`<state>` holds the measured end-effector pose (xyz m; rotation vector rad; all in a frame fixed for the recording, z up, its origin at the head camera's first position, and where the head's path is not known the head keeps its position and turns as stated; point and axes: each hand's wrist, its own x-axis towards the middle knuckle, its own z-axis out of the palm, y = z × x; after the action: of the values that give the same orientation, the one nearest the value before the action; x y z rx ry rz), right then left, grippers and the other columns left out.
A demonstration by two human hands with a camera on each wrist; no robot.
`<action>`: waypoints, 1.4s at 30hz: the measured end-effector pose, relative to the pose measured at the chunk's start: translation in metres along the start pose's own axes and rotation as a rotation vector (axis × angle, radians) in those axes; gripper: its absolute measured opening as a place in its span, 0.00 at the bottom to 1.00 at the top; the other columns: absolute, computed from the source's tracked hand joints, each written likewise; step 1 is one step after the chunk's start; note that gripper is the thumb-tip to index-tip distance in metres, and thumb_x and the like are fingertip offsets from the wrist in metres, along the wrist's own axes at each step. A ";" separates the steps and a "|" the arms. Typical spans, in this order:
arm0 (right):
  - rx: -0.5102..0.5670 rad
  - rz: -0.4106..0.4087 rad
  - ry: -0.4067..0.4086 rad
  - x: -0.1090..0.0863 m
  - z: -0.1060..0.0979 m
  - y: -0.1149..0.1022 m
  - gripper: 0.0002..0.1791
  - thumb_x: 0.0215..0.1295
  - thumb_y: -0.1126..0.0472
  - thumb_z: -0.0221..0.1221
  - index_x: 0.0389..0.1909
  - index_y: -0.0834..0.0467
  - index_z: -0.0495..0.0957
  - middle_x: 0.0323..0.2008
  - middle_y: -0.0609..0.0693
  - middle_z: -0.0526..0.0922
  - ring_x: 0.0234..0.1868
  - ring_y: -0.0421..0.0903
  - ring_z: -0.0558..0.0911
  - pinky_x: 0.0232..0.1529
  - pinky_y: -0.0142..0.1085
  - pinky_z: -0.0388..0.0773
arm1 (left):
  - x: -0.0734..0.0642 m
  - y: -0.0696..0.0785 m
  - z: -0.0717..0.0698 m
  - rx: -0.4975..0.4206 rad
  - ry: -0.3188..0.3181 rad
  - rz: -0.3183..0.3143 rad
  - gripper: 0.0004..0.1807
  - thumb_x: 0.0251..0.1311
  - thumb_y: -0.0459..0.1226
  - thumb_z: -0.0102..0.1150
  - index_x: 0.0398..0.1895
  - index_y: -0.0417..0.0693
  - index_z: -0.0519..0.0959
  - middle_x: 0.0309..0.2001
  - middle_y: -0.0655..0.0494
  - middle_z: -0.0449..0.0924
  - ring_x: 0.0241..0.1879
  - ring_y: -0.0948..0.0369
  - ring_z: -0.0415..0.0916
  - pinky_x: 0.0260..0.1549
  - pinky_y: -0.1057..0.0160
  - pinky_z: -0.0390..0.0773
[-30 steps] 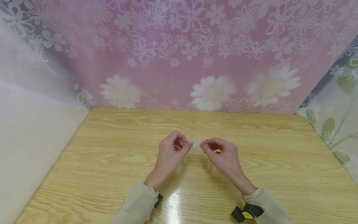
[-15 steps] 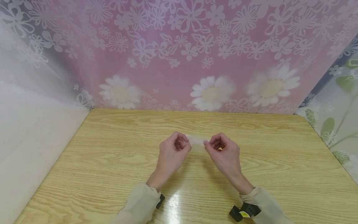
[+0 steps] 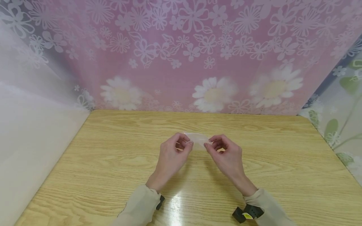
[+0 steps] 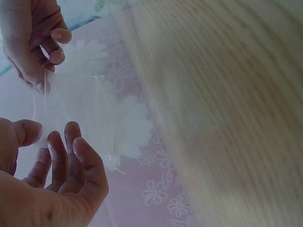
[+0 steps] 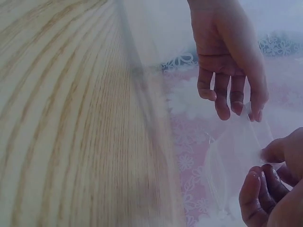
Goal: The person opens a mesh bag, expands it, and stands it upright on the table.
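A small clear plastic bag [image 3: 199, 141] is stretched between my two hands, above the middle of the table. My left hand [image 3: 173, 153] pinches its left end between thumb and forefinger. At the other end, the thumb and forefinger of my right hand [image 3: 227, 155] grip the bag. In the left wrist view the see-through bag [image 4: 83, 106] hangs down from the pinched edge, with a straight line running along near that edge. The right wrist view shows the same thin bag [image 5: 234, 153], its far corners loose. The other fingers of both hands curl loosely beside it.
The wood-grain table [image 3: 113, 175] spreads out beneath the hands. Behind it hangs a pink flowered curtain [image 3: 169, 78], with a pale sheet [image 3: 34, 131] along the left side and a leaf-patterned cloth [image 3: 345, 125] on the right. Dark wrist straps [image 3: 253, 212] show at the sleeves.
My hands have moved slightly apart since one second ago, mainly the right one shifting rightward and up. More of the bag shows between them, and its upper edge now slants up at the left.
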<state>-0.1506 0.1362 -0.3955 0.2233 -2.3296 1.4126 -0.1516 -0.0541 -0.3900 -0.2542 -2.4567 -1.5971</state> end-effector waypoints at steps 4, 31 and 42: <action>-0.003 -0.016 0.017 0.000 0.000 0.001 0.07 0.57 0.69 0.72 0.31 0.57 0.84 0.23 0.48 0.83 0.25 0.34 0.79 0.23 0.26 0.75 | -0.001 0.001 -0.001 0.010 0.007 0.013 0.04 0.66 0.39 0.65 0.34 0.51 0.79 0.30 0.59 0.82 0.32 0.66 0.80 0.32 0.69 0.83; 0.049 0.042 0.046 0.000 0.003 -0.001 0.03 0.64 0.61 0.70 0.34 0.56 0.88 0.27 0.50 0.88 0.28 0.33 0.81 0.25 0.23 0.74 | -0.002 0.001 -0.005 0.199 -0.036 -0.017 0.07 0.65 0.44 0.67 0.39 0.55 0.80 0.29 0.61 0.80 0.29 0.66 0.75 0.30 0.67 0.76; 0.149 0.078 -0.035 0.002 0.002 -0.003 0.07 0.65 0.65 0.69 0.42 0.61 0.87 0.30 0.56 0.86 0.28 0.36 0.82 0.22 0.28 0.80 | 0.004 0.001 -0.010 0.272 -0.038 0.240 0.03 0.64 0.37 0.69 0.36 0.50 0.84 0.32 0.60 0.82 0.30 0.66 0.79 0.32 0.71 0.79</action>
<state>-0.1518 0.1326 -0.3930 0.2031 -2.2852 1.6350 -0.1546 -0.0625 -0.3847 -0.5154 -2.5216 -1.1584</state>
